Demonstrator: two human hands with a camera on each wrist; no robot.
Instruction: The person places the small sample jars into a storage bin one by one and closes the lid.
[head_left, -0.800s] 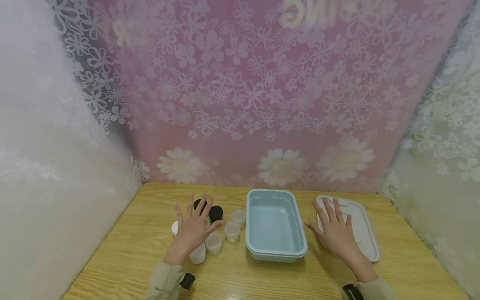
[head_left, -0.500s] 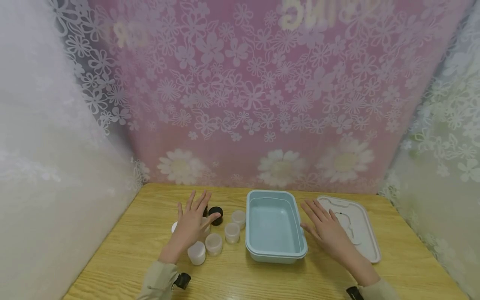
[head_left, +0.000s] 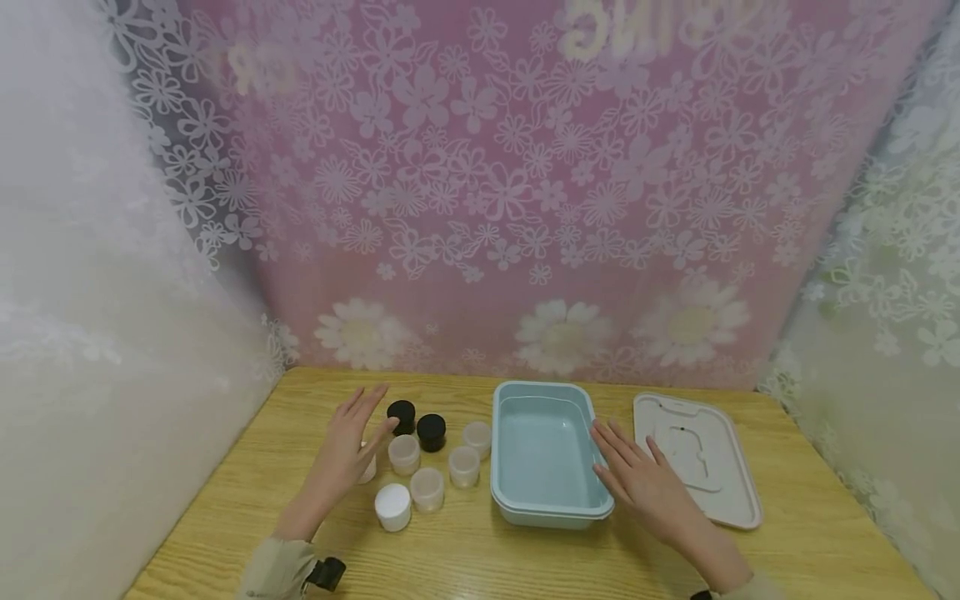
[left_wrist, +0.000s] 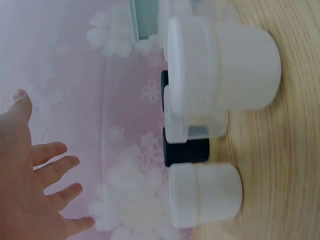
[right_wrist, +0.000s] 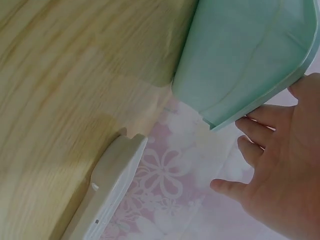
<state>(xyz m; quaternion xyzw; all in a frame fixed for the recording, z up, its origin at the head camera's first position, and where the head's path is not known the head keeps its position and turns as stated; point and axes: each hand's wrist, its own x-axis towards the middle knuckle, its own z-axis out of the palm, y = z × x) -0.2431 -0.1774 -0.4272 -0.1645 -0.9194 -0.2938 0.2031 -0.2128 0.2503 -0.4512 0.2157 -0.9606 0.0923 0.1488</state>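
Observation:
My left hand (head_left: 345, 454), its fingers extended, hovers over the left end of a group of small jars and holds nothing. It partly hides one white jar (left_wrist: 205, 195). Another white jar (head_left: 393, 507) stands closest to me. Two black-lidded jars (head_left: 431, 432) are at the back, and several translucent jars (head_left: 427, 489) fill the middle. My right hand (head_left: 651, 492), fingers straight, is at the right rim of a light blue plastic box (head_left: 551, 518). In the right wrist view its fingertips (right_wrist: 245, 125) overlap the box's rim; whether they touch it I cannot tell.
A pale box lid (head_left: 738, 475) lies flat on the wooden table (head_left: 465, 567), right of the box. Behind the table hangs a pink flowered curtain (head_left: 450, 250), with pale curtains at both sides.
My left hand has drawn left and toward me, uncovering several jars. My right hand has shifted left from above the lid to the box's rim. The jars and box have stayed put.

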